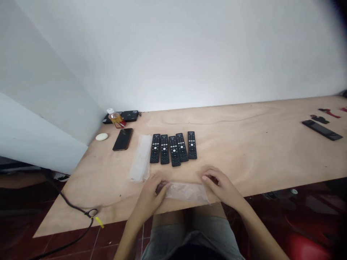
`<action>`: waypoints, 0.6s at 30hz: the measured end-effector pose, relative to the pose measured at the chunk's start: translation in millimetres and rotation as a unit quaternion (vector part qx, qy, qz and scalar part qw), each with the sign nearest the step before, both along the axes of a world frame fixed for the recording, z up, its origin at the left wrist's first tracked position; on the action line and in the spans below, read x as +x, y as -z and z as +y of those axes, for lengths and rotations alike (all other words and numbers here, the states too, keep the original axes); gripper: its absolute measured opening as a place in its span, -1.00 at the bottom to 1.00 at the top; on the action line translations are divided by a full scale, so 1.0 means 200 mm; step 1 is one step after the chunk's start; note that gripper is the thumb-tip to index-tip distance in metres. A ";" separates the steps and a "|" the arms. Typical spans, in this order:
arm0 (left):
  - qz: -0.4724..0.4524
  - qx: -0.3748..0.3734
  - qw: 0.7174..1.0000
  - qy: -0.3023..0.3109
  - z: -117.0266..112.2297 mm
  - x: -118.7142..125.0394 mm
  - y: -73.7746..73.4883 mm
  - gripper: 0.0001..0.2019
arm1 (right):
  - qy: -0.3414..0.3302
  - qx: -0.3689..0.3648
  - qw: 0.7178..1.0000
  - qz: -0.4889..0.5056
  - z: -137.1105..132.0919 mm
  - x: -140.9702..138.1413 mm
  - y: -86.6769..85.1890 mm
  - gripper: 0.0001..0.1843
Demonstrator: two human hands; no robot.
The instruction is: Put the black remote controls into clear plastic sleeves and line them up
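Near the table's front edge both hands hold a clear plastic sleeve (187,191) that lies across the wood. My left hand (152,193) grips its left end, where something dark shows inside. My right hand (221,186) pinches its right end. Just beyond, several black remote controls (173,148) lie side by side in a row. A stack of empty clear sleeves (141,157) rests to the left of the row.
A black phone (123,139), a white round puck (102,137), a small bottle of yellow liquid (115,117) and a black box (129,115) sit at the back left. Another remote (322,130) and small tools lie far right. A black cable (73,207) crosses the plywood table's (244,144) left corner.
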State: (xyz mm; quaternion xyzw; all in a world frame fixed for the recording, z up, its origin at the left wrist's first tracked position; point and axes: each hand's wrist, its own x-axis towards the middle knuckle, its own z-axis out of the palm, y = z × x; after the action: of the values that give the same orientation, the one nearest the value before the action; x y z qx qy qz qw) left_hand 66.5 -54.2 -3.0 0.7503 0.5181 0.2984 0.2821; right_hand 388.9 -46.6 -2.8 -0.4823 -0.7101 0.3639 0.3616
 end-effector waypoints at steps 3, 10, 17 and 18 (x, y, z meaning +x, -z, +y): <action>-0.039 -0.015 0.999 -0.014 0.00 -0.01 0.00 -0.83 | -0.040 -0.010 0.999 -0.026 -0.02 0.01 -0.04 -0.90; -0.233 -0.042 0.965 -0.118 -0.03 -0.08 0.03 -0.80 | -0.023 -0.130 0.990 0.051 -0.02 0.07 -0.02 -0.78; -0.437 -0.099 0.872 -0.195 -0.07 0.16 0.04 -0.29 | 0.021 -0.157 0.966 0.204 -0.11 -0.21 0.03 -0.65; -0.423 -0.098 0.877 -0.205 -0.07 0.16 0.02 -0.31 | 0.023 -0.149 0.966 0.208 -0.12 -0.26 0.04 -0.67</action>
State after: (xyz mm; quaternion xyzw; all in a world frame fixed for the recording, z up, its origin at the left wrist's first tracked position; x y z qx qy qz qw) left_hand 99.3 -67.2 -7.9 0.3976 0.5182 0.5864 0.4791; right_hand 337.5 -70.6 -11.4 -0.4608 -0.5455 0.5494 0.4339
